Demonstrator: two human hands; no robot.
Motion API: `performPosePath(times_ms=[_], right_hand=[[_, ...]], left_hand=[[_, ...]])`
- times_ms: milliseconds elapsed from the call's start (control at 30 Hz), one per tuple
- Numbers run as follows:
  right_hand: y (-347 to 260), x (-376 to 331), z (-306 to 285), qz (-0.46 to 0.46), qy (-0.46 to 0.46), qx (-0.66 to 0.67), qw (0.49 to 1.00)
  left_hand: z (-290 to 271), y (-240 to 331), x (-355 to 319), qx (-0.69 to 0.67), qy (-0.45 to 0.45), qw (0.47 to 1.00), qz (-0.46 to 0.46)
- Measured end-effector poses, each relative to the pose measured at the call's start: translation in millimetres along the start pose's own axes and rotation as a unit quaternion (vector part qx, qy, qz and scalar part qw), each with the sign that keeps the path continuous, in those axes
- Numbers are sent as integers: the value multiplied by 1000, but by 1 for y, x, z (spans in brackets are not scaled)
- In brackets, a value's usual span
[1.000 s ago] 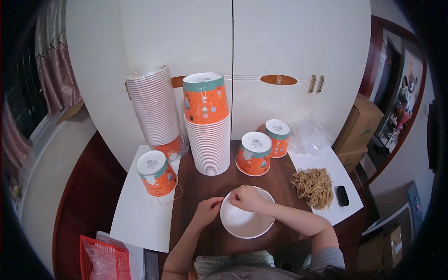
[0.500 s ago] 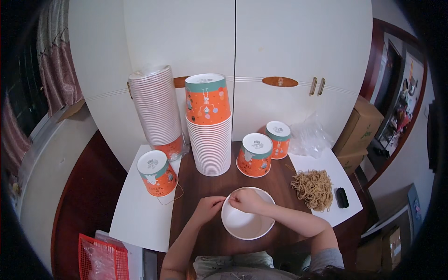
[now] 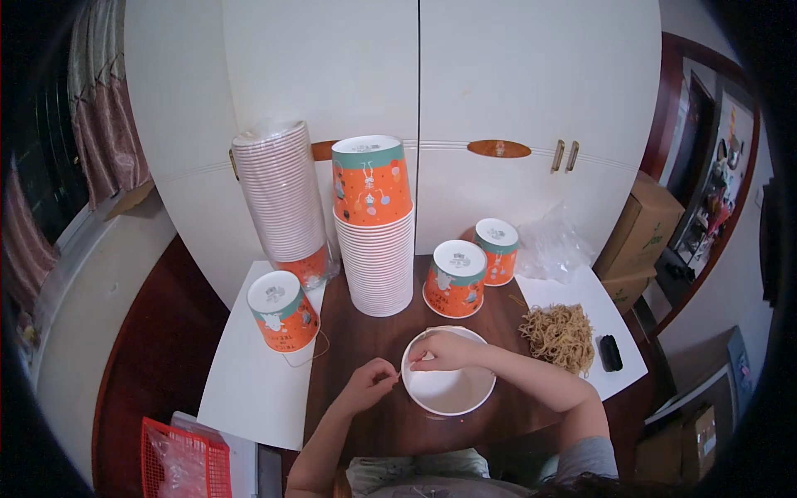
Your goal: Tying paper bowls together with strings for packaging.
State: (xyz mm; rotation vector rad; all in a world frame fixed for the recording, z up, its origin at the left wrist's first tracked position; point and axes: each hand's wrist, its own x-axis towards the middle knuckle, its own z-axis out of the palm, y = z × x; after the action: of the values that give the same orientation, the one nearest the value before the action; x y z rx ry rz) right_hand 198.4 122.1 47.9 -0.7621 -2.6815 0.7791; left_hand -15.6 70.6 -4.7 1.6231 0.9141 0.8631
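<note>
An empty white paper bowl (image 3: pixel 452 390) stands open on the dark wooden table (image 3: pixel 374 332) in front of me. My right hand (image 3: pixel 444 351) rests over its far rim, fingers pinched together on a thin string. My left hand (image 3: pixel 369 384) sits just left of the bowl, fingertips pinched on what looks like the same thin string. A heap of dry noodles (image 3: pixel 560 334) lies to the right of the bowl on white paper.
Three lidded orange and teal bowls (image 3: pixel 455 279) (image 3: pixel 496 251) (image 3: pixel 284 310) stand around. A tall stack of bowls (image 3: pixel 374 236) and a wrapped stack of lids (image 3: pixel 282 199) stand behind. A clear bag (image 3: pixel 556 245), a small black object (image 3: pixel 610 353), a red basket (image 3: pixel 184 461).
My left hand has shifted slightly toward the bowl's rim; my right hand stays over the far rim. Everything else is unmoved.
</note>
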Motion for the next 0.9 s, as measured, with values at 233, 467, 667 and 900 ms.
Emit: performPosePath(times_ms=[233,467,667,900], right_hand=[[-13,-12,-26,78,7,130,988],[-17,-13,-15,-9,12,120,993],[-72,-25,12,2,-6,49,999],[-89,-28,30,55,-14,-15,998]], left_hand=[[-16,34,-31,-361,-70,920,137],[-19,39,-43,-413,-68,902,104],[-20,46,-55,-339,-75,936,48],[-22,69,-81,-434,-19,894,114]])
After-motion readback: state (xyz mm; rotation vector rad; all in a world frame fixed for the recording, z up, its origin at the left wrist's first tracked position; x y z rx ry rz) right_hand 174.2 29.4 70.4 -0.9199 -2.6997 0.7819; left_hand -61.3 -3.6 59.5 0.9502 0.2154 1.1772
